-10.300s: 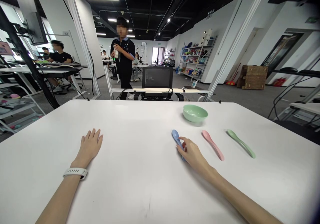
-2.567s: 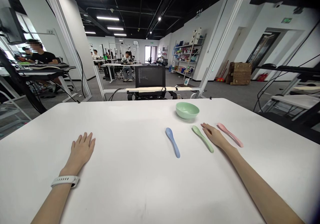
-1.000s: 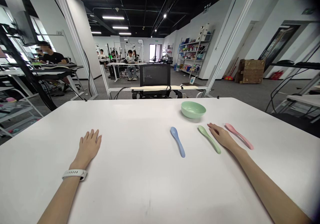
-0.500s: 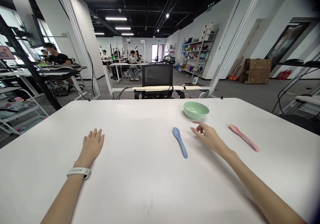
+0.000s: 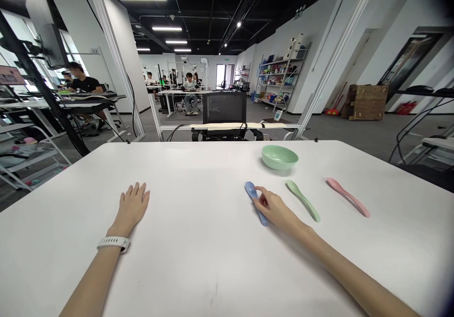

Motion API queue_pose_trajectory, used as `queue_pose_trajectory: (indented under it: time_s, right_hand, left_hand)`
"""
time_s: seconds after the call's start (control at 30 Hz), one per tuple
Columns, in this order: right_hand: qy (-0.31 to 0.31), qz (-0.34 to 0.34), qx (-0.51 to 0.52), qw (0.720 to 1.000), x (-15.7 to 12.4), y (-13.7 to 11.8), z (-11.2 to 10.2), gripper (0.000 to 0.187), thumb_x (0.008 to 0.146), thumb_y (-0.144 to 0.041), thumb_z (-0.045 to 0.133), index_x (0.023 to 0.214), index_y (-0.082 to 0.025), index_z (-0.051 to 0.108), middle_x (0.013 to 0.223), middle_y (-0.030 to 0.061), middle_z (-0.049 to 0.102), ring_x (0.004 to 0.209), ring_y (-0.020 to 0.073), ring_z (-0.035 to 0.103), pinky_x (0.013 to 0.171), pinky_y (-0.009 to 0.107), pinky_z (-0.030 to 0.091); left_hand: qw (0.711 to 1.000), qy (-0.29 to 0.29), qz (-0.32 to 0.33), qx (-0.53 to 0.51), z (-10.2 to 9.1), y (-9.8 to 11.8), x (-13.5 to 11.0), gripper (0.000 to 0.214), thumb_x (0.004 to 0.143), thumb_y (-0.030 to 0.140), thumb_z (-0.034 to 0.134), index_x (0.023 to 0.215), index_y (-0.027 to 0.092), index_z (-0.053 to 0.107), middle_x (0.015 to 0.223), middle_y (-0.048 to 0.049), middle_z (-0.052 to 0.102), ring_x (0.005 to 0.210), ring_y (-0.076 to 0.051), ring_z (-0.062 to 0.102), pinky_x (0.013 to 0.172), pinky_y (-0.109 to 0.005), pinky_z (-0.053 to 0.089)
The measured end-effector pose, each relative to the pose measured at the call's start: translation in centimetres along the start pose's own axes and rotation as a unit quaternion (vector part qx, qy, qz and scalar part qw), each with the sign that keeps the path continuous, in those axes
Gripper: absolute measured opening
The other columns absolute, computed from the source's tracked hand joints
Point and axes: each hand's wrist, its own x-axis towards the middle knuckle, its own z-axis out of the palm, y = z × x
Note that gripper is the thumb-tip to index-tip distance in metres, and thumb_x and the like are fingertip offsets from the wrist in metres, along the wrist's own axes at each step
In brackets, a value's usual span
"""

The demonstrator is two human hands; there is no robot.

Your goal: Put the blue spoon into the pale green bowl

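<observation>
The right hand (image 5: 275, 211) has moved onto the blue spoon (image 5: 250, 190).

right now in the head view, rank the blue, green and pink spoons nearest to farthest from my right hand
1. Blue spoon: touching, under the right hand
2. Green spoon: just right of the hand
3. Pink spoon: farthest right, beyond the green spoon

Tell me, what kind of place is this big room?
It looks like a big shared workroom, maybe a lab. People are sitting at long desks, and metal shelves along the wall hold lots of boxes and things.
</observation>
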Motion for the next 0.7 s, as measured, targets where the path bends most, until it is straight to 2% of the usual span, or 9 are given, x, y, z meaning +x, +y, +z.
queue_pose_trajectory:
  time_s: [0.13, 0.23, 0.37, 0.47, 0.57, 0.7]
  right_hand:
    - [0.004, -0.008, 0.063, 0.998, -0.1, 0.1, 0.8, 0.047, 0.102, -0.051, 0.050, 0.133, -0.022, 0.067, 0.080, 0.0012, 0.069, 0.071, 0.0212, 0.062, 0.070, 0.035, 0.048]
    - [0.054, -0.027, 0.094, 0.994, 0.5, 0.9, -0.1, 0.050, 0.100, -0.058, 0.053, 0.130, -0.021, 0.068, 0.078, 0.0012, 0.069, 0.070, 0.0213, 0.062, 0.069, 0.034, 0.049]
    - [0.160, -0.028, 0.056, 0.985, 3.6, 3.2, -4.7, 0.050, 0.100, -0.059, 0.058, 0.130, -0.021, 0.067, 0.080, 0.0033, 0.074, 0.071, 0.0225, 0.066, 0.070, 0.034, 0.051]
    - [0.190, 0.007, -0.024, 0.982, 7.6, 5.3, -9.1, 0.037, 0.100, -0.046, 0.063, 0.124, -0.018, 0.069, 0.086, 0.0082, 0.079, 0.076, 0.0236, 0.070, 0.074, 0.034, 0.053]
    - [0.175, 0.056, -0.126, 0.975, 11.8, 7.0, -12.3, 0.024, 0.099, -0.036, 0.069, 0.112, -0.017, 0.075, 0.090, 0.0121, 0.082, 0.082, 0.0250, 0.074, 0.079, 0.034, 0.056]
    - [0.128, 0.093, -0.211, 0.965, 15.3, 8.0, -13.5, 0.017, 0.095, -0.031, 0.076, 0.097, -0.017, 0.084, 0.093, 0.0145, 0.084, 0.086, 0.0264, 0.078, 0.077, 0.032, 0.056]
  left_hand:
    - [1.000, -0.013, -0.005, -0.001, -0.1, -0.1, 0.0, 0.066, 0.110, 0.035, 0.030, 0.166, 0.011, 0.055, 0.175, -0.0224, 0.050, 0.166, -0.037, 0.044, 0.133, -0.060, 0.039]
    - [1.000, -0.019, -0.006, 0.001, -0.1, -0.1, 0.1, 0.066, 0.110, 0.036, 0.028, 0.167, 0.012, 0.054, 0.176, -0.0208, 0.049, 0.166, -0.037, 0.043, 0.134, -0.060, 0.037]
    - [1.000, -0.021, -0.004, 0.004, 0.0, -0.1, 0.1, 0.069, 0.109, 0.035, 0.026, 0.167, 0.009, 0.053, 0.177, -0.0219, 0.048, 0.166, -0.039, 0.043, 0.134, -0.063, 0.036]
    - [1.000, -0.020, -0.006, -0.001, 0.0, 0.0, 0.1, 0.070, 0.110, 0.036, 0.024, 0.167, 0.006, 0.052, 0.177, -0.0243, 0.047, 0.166, -0.040, 0.042, 0.134, -0.063, 0.035]
    - [1.000, -0.017, -0.011, -0.007, 0.2, -0.1, 0.1, 0.069, 0.110, 0.037, 0.024, 0.167, 0.008, 0.052, 0.177, -0.0231, 0.048, 0.166, -0.039, 0.042, 0.135, -0.062, 0.034]
    - [1.000, -0.009, -0.011, -0.013, 0.5, -0.3, 0.2, 0.069, 0.110, 0.038, 0.025, 0.166, 0.010, 0.054, 0.176, -0.0223, 0.049, 0.166, -0.038, 0.043, 0.134, -0.061, 0.035]
